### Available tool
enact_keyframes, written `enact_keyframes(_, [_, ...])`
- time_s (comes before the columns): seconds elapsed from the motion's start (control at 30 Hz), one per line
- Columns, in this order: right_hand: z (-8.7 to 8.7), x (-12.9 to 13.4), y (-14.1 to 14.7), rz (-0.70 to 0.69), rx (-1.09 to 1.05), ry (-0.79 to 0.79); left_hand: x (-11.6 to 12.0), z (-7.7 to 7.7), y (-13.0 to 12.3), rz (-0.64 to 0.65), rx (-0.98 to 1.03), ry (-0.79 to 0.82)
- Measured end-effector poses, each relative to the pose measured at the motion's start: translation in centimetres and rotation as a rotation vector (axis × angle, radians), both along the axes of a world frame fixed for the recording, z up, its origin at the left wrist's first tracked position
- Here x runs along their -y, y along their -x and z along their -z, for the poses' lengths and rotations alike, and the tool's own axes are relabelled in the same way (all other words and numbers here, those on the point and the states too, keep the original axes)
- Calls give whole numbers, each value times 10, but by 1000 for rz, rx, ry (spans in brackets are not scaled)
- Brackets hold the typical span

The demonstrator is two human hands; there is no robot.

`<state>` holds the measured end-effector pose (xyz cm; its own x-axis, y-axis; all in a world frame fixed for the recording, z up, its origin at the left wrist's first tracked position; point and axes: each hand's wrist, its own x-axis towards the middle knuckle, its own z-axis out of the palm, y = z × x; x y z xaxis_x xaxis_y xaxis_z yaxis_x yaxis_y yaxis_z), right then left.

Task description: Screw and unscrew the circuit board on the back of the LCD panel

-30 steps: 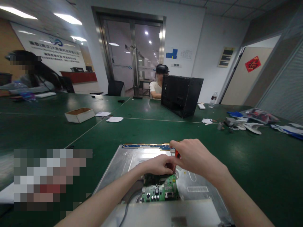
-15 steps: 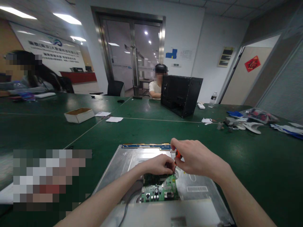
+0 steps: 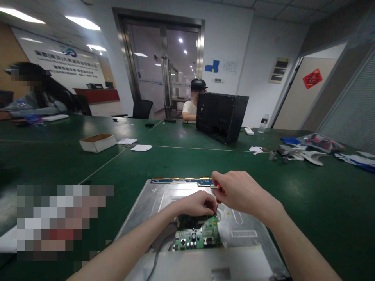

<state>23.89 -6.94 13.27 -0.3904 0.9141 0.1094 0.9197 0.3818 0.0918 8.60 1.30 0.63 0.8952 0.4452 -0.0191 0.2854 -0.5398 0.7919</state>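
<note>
My right hand point(image 3: 238, 193) is wrapped round the orange-red handle of a screwdriver point(image 3: 220, 189), whose thin shaft points down at the top right corner of a green circuit board point(image 3: 199, 236). Close beside the tip, my left hand point(image 3: 197, 203) has its fingers curled together over the board's far edge; whatever they pinch is hidden. The board sits on a silver metal display panel point(image 3: 244, 224) lying flat on the table. Along the panel's far edge runs a narrow blue circuit strip point(image 3: 175, 181). A grey cable point(image 3: 159, 249) curves beside the green board.
Across the green table point(image 3: 181, 162) stand a white open box point(image 3: 98, 143), papers point(image 3: 141, 148) and a black computer case point(image 3: 222, 117). Bagged items point(image 3: 319, 142), metal parts and a bottle point(image 3: 263, 123) are at the right. One person sits behind the case, another at the left.
My right hand has shifted slightly and turned a little at the screwdriver handle. My left hand stays in place. The black case has moved slightly left.
</note>
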Motion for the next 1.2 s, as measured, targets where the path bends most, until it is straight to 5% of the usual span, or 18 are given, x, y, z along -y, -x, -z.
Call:
enact_keyframes(0.17, [-2, 3, -4, -114, -140, 30, -1, 2, 1, -21, -16, -23])
enact_keyframes(0.47, [1, -5, 0, 35, -10, -32, 0, -1, 0, -4, -10, -1])
enact_keyframes(0.73, [2, 3, -6, -108, -115, 10, -1, 0, 0, -1, -4, 8])
enact_keyframes(1.2, [-1, -2, -1, 50, 49, -28, -1, -1, 0, 8, 0, 26])
